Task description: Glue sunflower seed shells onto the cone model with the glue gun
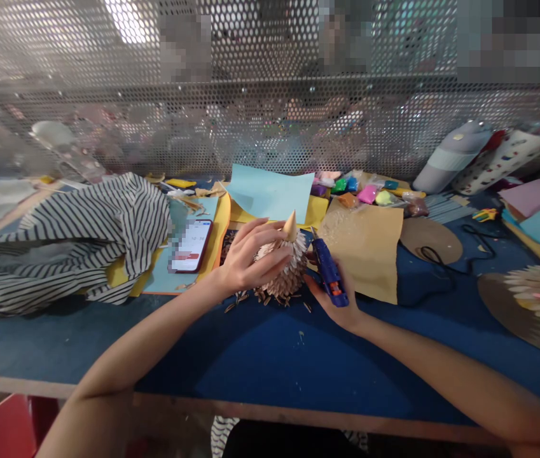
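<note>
My left hand grips a cone-shaped craft form, which is covered in overlapping pale seed-like scales and has a bare tan tip. My right hand is shut on a blue hot glue gun, held close to the right side of the form. Loose scales lie scattered on the blue table under the form. A sheet of tan paper stands just beyond the glue gun.
A phone lies on orange-edged card, next to a striped cloth. Behind are light blue paper and small packets of coloured clay. A scale-covered cardboard piece and a black cord sit to the right. A perforated metal panel stands at the back.
</note>
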The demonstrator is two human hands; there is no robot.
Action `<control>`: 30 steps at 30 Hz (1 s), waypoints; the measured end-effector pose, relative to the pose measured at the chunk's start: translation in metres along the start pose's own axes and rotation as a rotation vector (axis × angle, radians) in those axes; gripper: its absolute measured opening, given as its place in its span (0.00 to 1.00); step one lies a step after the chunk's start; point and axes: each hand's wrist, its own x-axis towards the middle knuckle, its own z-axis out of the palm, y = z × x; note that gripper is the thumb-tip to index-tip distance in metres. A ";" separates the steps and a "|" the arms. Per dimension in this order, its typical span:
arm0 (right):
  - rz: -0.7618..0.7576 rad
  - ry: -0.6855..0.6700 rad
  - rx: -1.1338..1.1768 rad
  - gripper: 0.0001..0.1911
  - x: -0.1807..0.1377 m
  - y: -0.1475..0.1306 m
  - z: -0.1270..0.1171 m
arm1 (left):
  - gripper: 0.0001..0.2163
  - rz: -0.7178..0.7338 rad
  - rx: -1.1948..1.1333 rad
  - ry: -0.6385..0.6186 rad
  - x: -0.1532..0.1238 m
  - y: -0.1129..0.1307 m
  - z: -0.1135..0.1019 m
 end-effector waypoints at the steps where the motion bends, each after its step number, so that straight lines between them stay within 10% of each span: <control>1: 0.000 0.002 -0.003 0.13 0.000 0.000 0.000 | 0.05 0.007 0.007 0.007 0.000 0.000 0.000; 30: 0.070 0.000 0.102 0.17 -0.001 0.004 0.001 | 0.17 -0.134 -0.061 -0.066 0.007 0.010 -0.005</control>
